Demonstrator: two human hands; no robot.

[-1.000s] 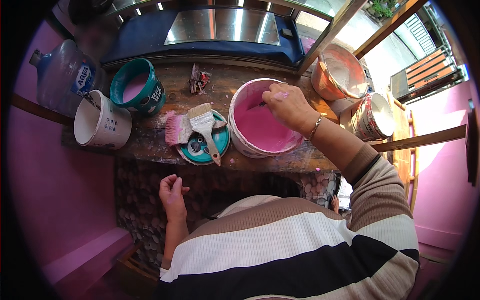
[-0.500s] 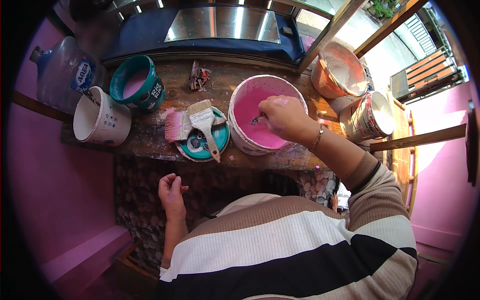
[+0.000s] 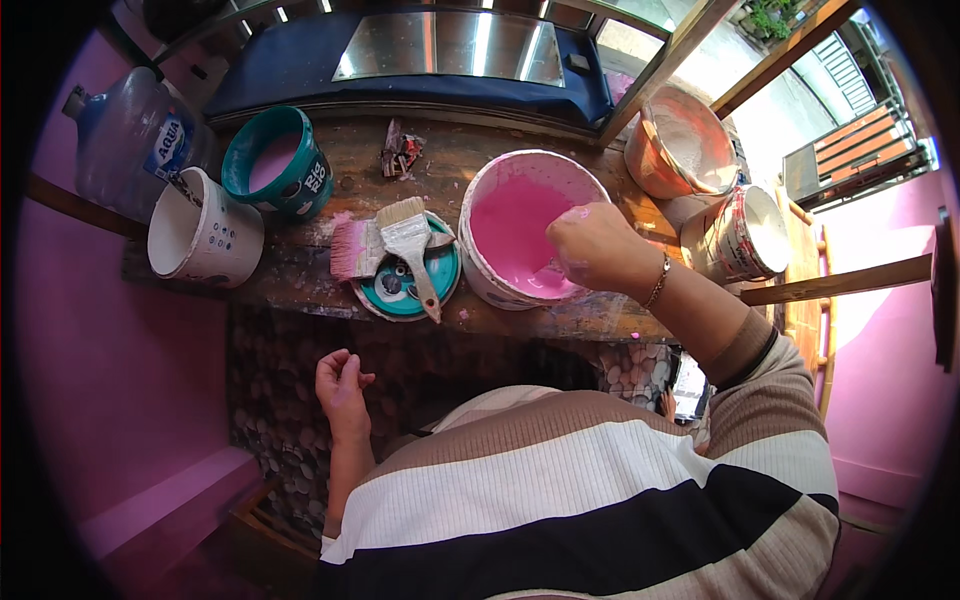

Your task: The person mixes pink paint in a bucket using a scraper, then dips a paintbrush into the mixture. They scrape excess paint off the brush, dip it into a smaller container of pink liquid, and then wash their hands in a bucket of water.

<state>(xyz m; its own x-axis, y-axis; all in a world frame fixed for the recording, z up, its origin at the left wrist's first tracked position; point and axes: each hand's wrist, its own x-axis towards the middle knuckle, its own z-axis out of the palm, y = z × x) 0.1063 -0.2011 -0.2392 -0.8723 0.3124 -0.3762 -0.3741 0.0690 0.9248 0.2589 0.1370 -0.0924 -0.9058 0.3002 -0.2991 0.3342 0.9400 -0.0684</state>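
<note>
My right hand is closed in a fist over the right side of a white bucket of pink paint. Whatever it grips is mostly hidden by the hand; a small pale bit shows at the paint surface below the fingers. Loosely curled, my left hand hangs in front of the table edge with nothing visible in it. Left of the bucket, a wide paintbrush with pink bristles and a paintbrush with pale bristles lie crossed on a teal lid.
At the left of the wooden table stand a white bucket, a teal bucket of pale pink paint and a large clear water jug. An orange basin and another paint bucket are at the right, beside wooden posts.
My right hand has moved to the right and slightly nearer me, from over the paint's middle to the bucket's right rim. My left hand stays almost still.
</note>
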